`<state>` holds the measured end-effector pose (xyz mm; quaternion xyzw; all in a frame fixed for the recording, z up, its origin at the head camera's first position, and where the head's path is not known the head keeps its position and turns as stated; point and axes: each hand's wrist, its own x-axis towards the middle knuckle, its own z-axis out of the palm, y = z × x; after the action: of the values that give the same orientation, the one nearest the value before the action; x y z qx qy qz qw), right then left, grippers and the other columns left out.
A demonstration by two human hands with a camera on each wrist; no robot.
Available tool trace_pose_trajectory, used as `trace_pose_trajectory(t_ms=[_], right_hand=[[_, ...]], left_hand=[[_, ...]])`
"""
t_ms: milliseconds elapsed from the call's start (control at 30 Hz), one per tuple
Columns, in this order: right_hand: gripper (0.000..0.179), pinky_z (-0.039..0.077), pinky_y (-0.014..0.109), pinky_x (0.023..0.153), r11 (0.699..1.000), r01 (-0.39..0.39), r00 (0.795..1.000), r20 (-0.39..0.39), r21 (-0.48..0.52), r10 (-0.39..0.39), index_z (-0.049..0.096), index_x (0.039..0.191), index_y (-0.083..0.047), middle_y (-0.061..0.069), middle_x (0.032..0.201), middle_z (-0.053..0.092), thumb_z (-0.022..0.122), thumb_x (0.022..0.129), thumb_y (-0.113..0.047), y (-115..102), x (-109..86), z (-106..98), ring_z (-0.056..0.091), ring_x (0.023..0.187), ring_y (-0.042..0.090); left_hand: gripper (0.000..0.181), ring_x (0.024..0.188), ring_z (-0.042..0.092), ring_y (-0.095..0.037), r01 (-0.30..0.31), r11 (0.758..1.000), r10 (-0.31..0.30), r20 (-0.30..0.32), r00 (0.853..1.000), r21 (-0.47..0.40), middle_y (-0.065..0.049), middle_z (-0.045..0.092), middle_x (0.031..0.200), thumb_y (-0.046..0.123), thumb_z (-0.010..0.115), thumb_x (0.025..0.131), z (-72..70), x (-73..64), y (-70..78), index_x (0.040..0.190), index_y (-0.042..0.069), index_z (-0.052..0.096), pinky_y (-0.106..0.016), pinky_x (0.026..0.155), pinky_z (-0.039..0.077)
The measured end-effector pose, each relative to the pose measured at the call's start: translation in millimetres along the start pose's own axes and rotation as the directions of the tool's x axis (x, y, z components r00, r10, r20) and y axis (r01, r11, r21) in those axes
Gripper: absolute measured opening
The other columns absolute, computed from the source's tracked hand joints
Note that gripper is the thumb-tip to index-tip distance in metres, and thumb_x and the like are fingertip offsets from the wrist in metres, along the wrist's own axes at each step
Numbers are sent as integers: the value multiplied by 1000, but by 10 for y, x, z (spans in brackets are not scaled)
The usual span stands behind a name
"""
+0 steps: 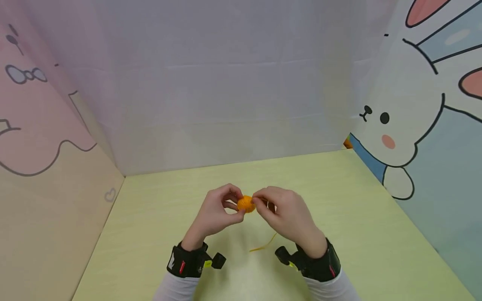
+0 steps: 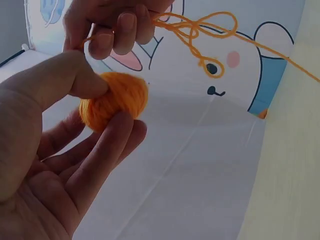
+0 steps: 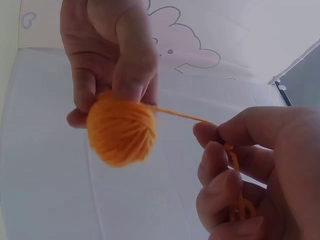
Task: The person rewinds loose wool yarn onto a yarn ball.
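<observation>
A small orange ball of yarn [image 1: 246,204] is held above the table, pinched between the thumb and fingers of my left hand [image 1: 217,209]. In the right wrist view, a taut strand [image 3: 175,114] runs from the yarn ball [image 3: 121,132] to my right hand [image 3: 250,170], which pinches it between thumb and index finger. Slack yarn passes through the curled right fingers. In the left wrist view, tangled loops of yarn [image 2: 195,31] hang out beyond the right hand [image 2: 117,27]. The loose yarn tail [image 1: 263,247] shows below the right hand in the head view.
A pale yellow-green table [image 1: 158,196] lies under both hands. Behind it hangs a white curtain [image 1: 226,83]. A pink panel [image 1: 34,104] stands at the left, and a panel with a rabbit drawing [image 1: 406,125] at the right. Black camera straps [image 1: 186,261] wrap both wrists.
</observation>
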<state>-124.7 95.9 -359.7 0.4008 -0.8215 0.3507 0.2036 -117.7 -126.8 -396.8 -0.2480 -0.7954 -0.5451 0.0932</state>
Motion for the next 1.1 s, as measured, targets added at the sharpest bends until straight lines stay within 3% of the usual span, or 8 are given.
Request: trace_pose_trajectory(t_ms=[133, 300, 500, 667, 800, 933, 1033, 1100], right_hand=[[6, 46, 23, 50, 1000, -15, 1000, -22, -10, 14, 72, 96, -18, -11, 84, 66, 67, 93, -18, 70, 4, -26, 48, 61, 3], [7, 49, 25, 56, 998, -56, 997, 53, -18, 57, 72, 100, -20, -11, 90, 67, 67, 95, -22, 110, 28, 20, 50, 66, 3], [13, 53, 25, 61, 994, -106, 979, 172, -39, 112, 72, 104, -18, -10, 93, 69, 62, 98, -24, 68, 37, 102, 52, 69, 5], [14, 51, 24, 58, 991, -101, 970, 213, -92, 118, 72, 104, -17, -10, 89, 67, 61, 98, -22, 33, 38, 158, 50, 66, 7], [14, 49, 24, 57, 989, -102, 969, 213, -109, 124, 72, 103, -18, -11, 85, 65, 60, 98, -21, 30, 39, 180, 49, 65, 7], [14, 48, 24, 54, 982, -148, 962, 215, -115, 170, 73, 102, -19, -12, 84, 64, 60, 99, -23, 36, 40, 188, 48, 62, 6], [14, 47, 24, 52, 976, -186, 945, 251, -114, 210, 73, 100, -21, -14, 82, 64, 60, 99, -27, 30, 44, 198, 49, 61, 6], [14, 46, 24, 52, 974, -188, 929, 299, -123, 217, 72, 98, -23, -16, 80, 63, 60, 99, -29, 17, 42, 211, 49, 61, 5]], left_hand=[[34, 78, 66, -17, -71, 995, 81, 141, 987, -75, -8, 62, 91, -9, 76, 71, 1, -10, 179, 98, 4, 61, -33, 67, 62], [37, 78, 65, -21, -80, 970, 130, 208, 969, -229, -12, 60, 94, -15, 73, 70, -18, -38, 219, 101, 2, 60, -38, 68, 62], [36, 78, 63, -27, -94, 905, 156, 117, 981, -414, -16, 56, 101, -15, 67, 73, -51, -54, 85, 100, 0, 49, -36, 70, 62], [36, 79, 62, -24, -103, 843, 149, 46, 988, -529, -13, 57, 103, -10, 64, 78, -74, -46, 71, 108, -6, 44, -26, 70, 60], [44, 81, 64, -25, -61, 839, 122, 77, 990, -541, -11, 59, 107, -11, 59, 79, -86, -49, 97, 122, -10, 50, -21, 70, 58], [36, 83, 66, -34, -15, 847, 69, 82, 994, -532, -16, 61, 110, -11, 56, 85, -89, -50, 98, 120, -11, 56, -30, 77, 60], [32, 88, 66, -37, 19, 839, -22, 1, 1000, -543, -19, 61, 110, -7, 58, 89, -83, -33, 75, 120, -11, 54, -38, 81, 60], [31, 90, 66, -36, 34, 840, -94, -83, 992, -541, -20, 59, 111, -4, 60, 92, -75, -15, 43, 121, -11, 53, -39, 82, 59]])
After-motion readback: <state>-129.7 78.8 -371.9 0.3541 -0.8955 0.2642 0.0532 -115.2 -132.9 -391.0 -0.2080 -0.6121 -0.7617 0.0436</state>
